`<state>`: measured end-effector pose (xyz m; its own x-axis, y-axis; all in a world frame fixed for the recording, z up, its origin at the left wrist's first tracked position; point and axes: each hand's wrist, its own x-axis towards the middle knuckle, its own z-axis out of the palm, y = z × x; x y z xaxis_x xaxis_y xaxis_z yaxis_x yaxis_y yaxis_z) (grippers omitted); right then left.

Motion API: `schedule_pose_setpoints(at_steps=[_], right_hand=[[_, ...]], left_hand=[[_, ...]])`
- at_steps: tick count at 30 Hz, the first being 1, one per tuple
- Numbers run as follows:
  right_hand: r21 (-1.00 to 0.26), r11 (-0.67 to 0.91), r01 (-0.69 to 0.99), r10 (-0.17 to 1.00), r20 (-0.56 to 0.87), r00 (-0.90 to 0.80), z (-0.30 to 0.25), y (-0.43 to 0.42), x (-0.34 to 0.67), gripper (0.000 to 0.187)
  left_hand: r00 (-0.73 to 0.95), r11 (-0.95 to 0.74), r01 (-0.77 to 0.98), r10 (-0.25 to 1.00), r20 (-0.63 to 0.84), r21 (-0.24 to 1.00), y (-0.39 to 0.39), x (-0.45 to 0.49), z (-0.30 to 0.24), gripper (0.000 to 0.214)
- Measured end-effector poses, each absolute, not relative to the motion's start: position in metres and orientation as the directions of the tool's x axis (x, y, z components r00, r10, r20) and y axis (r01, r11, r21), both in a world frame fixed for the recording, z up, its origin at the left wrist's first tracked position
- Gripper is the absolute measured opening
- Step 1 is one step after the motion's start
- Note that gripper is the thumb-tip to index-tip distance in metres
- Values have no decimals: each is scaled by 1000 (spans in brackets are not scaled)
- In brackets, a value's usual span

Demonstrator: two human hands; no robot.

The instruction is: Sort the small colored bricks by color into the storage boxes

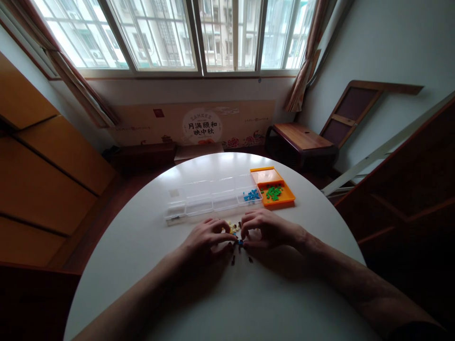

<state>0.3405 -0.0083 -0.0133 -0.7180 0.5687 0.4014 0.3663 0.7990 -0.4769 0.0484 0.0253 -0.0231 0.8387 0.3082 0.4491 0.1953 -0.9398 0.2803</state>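
Both hands meet over small building-brick-like pieces on a white round table [199, 303]. My left hand [209, 234] has its thumb and fingers pinched together at the pile's left side; what lies between the tips is too small to make out. Opposite it, the curled fingers of my right hand [265, 229] close at a small blue piece [241, 242]. Pale yellow pieces [233, 228] lie just beyond the fingertips, partly hidden by them. A few dark brown pieces [233, 260] are scattered nearer to me.
Behind the hands stands a clear compartment box [199, 206], with blue pieces [251, 194] in its right-hand compartment. To its right an open orange box [289, 198] holds several green pieces [273, 192]. A wooden chair [302, 137] stands beyond the table.
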Motion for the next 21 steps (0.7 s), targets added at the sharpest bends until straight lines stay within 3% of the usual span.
schedule_pose_setpoints(at_steps=[12,21], right_hand=[[-454,810,372,563,425,-709,-16,-11,334,2],[-445,818,364,547,409,-730,-14,-13,331,11]], left_hand=[[824,-939,182,307,477,291,25,50,-23,15],[819,-921,225,355,451,317,24,50,-26,11]])
